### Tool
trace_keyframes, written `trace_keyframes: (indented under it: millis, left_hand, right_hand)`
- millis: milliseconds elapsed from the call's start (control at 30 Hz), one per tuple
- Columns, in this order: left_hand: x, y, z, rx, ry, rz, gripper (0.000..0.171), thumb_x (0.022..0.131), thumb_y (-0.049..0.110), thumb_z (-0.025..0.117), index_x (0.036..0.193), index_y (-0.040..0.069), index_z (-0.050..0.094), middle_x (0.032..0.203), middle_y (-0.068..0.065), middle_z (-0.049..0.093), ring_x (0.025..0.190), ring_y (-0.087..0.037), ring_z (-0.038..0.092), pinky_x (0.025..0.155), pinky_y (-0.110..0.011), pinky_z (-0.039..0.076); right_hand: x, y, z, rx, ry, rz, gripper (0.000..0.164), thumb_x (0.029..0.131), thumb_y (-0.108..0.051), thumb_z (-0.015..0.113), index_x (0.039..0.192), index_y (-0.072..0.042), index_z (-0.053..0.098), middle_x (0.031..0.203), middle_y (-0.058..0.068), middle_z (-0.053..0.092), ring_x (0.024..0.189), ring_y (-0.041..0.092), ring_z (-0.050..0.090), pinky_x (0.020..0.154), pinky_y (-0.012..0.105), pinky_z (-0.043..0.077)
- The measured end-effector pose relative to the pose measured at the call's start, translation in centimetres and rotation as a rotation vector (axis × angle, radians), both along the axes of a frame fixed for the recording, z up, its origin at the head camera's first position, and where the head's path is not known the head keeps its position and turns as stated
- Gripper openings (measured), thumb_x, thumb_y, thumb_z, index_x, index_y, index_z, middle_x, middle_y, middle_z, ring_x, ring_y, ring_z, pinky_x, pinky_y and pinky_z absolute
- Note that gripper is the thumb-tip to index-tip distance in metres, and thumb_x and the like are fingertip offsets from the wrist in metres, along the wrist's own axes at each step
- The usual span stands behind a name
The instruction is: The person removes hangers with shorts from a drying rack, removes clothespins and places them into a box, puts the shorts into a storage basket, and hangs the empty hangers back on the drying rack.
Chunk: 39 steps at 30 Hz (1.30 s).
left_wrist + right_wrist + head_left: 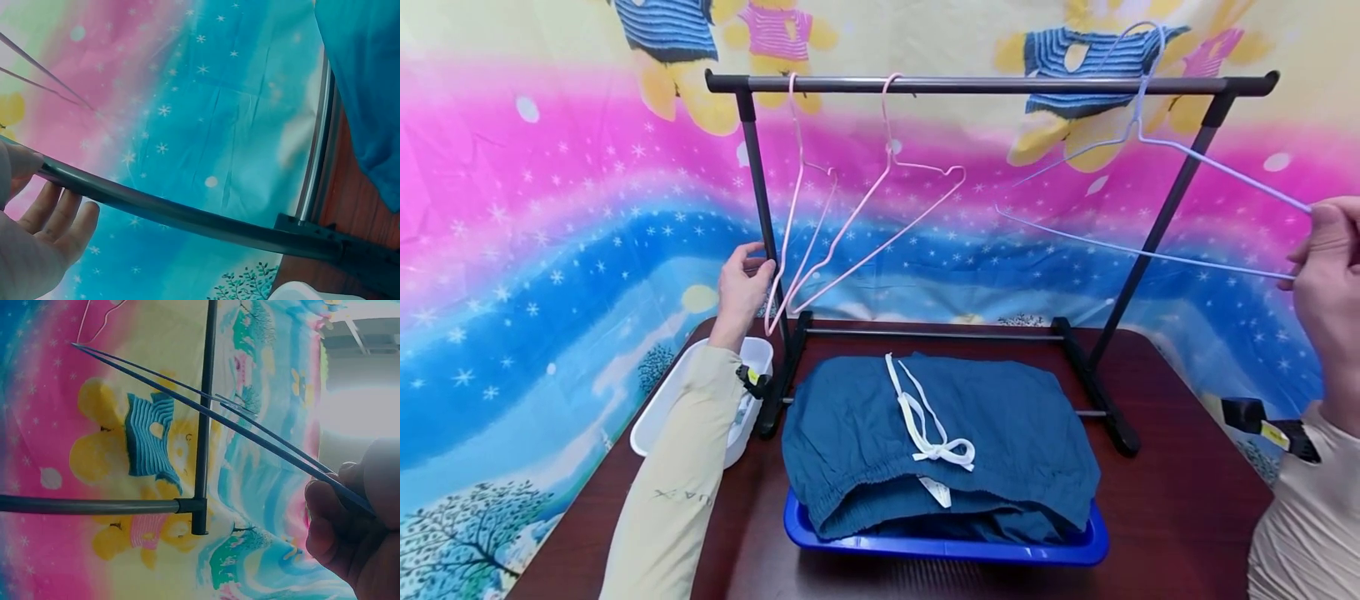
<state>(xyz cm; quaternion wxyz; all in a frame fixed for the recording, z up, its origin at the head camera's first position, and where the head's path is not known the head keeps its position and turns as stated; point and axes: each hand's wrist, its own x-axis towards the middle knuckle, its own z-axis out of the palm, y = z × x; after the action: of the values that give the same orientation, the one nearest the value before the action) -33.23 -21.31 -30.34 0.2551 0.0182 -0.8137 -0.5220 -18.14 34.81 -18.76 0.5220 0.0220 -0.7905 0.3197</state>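
My right hand (1330, 275) grips one end of a light purple wire hanger (1232, 177), whose hook is up at the height of the rack's top bar. Whether the hook touches the bar I cannot tell. On the left, my left hand (741, 287) holds the black left post of a clothes rack (985, 85), thumb and fingers about it in the left wrist view. Close by, two pink hangers (917, 209) hang from the bar. Dark teal drawstring shorts or trousers (1007, 408) lie folded in front of the rack, with a white cord tied in a bow.
Under the garment is a blue tray (985, 550). A white plastic bin (638, 437) stands beside the rack's left foot, partly behind my left forearm. The dark red-brown table (1187, 500) meets a patterned cloth backdrop (587, 208) at the back and sides.
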Motion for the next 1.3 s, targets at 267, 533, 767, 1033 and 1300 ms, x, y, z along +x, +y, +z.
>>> trace_keyframes:
  millis: [267, 533, 767, 1033, 1300]
  left_hand:
    - [-0.3, -0.1, -0.5, 0.008, -0.031, -0.025, 0.038, 0.100, 0.020, 0.056, 0.137, 0.014, 0.053, 0.128, -0.020, 0.062, 0.116, -0.033, 0.062, 0.098, -0.047, 0.051]
    - [-0.7, -0.2, -0.5, -0.009, -0.064, -0.042, 0.039, 0.101, 0.017, 0.055, 0.139, 0.014, 0.051, 0.129, -0.020, 0.060, 0.118, -0.033, 0.061, 0.097, -0.046, 0.052]
    - [-0.6, -0.3, -0.4, -0.005, -0.086, -0.045, 0.039, 0.100, 0.016, 0.055, 0.139, 0.014, 0.052, 0.129, -0.020, 0.060, 0.116, -0.033, 0.062, 0.096, -0.046, 0.053]
    - [-0.2, -0.3, -0.2, 0.009, -0.090, -0.056, 0.039, 0.101, 0.013, 0.054, 0.140, 0.012, 0.051, 0.129, -0.021, 0.059, 0.116, -0.034, 0.061, 0.098, -0.046, 0.052]
    - [-0.2, -0.5, 0.0, 0.010, -0.102, -0.057, 0.039, 0.101, 0.016, 0.054, 0.140, 0.014, 0.051, 0.131, -0.020, 0.059, 0.118, -0.033, 0.060, 0.098, -0.046, 0.051]
  right_hand:
    - [-0.4, -0.5, -0.4, 0.081, -0.050, -0.149, 0.044, 0.105, -0.036, 0.036, 0.127, -0.008, 0.062, 0.080, -0.038, 0.029, 0.071, -0.025, 0.028, 0.069, -0.002, 0.026]
    - [-0.5, -0.8, -0.9, 0.125, -0.071, -0.222, 0.046, 0.107, -0.034, 0.032, 0.128, -0.002, 0.057, 0.087, 0.003, 0.050, 0.079, -0.022, 0.023, 0.073, 0.006, 0.020]
    - [-0.6, -0.1, -2.0, 0.204, -0.009, -0.187, 0.047, 0.108, -0.030, 0.032, 0.124, 0.007, 0.056, 0.104, 0.032, 0.055, 0.092, 0.034, 0.050, 0.093, 0.022, 0.035]
    - [-0.8, 0.2, -3.3, 0.163, 0.017, -0.166, 0.043, 0.107, -0.023, 0.035, 0.119, 0.013, 0.057, 0.104, 0.035, 0.055, 0.095, 0.038, 0.051, 0.093, 0.030, 0.036]
    - [-0.5, 0.3, -4.8, 0.232, -0.003, -0.164, 0.038, 0.105, -0.023, 0.043, 0.118, 0.009, 0.060, 0.100, 0.036, 0.061, 0.083, 0.051, 0.054, 0.073, 0.010, 0.030]
